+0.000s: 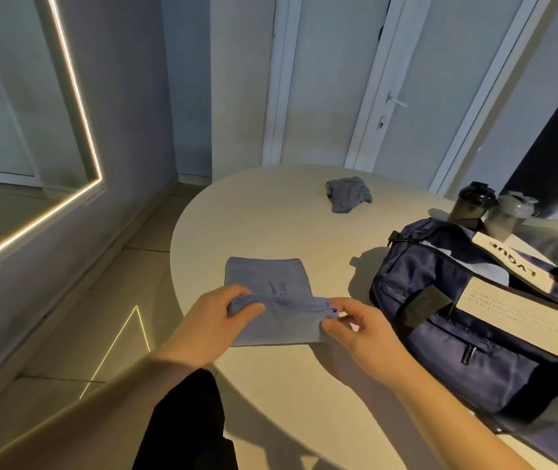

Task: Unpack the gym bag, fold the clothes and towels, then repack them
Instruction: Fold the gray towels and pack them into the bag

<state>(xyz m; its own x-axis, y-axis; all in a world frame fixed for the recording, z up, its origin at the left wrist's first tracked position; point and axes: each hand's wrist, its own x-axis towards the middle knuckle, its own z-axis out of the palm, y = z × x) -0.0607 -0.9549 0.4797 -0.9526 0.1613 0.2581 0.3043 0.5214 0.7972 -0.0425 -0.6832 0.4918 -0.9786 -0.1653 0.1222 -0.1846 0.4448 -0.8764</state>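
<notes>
From the head view, the bag [474, 337] runs off the right edge of the frame, so you see only part of it. The small print on its pale label is too fine to read. Two shakers [489, 212] stand behind it in the upper right, their bases hidden by the bag.

Your left hand [215, 322] grips the left end of the towel's [260, 274] raised edge, with the fingers curled over the cloth. Your right hand [355, 329] pinches the right end of that edge between thumb and forefinger. The towel lies at centre frame on the table [271, 218], just left of the bag, and its far half lies flat.

The bag's top is open. Something pale shows inside, but you cannot tell what it is. A crumpled cloth [349, 195] sits alone at upper centre, well apart from the towel.
</notes>
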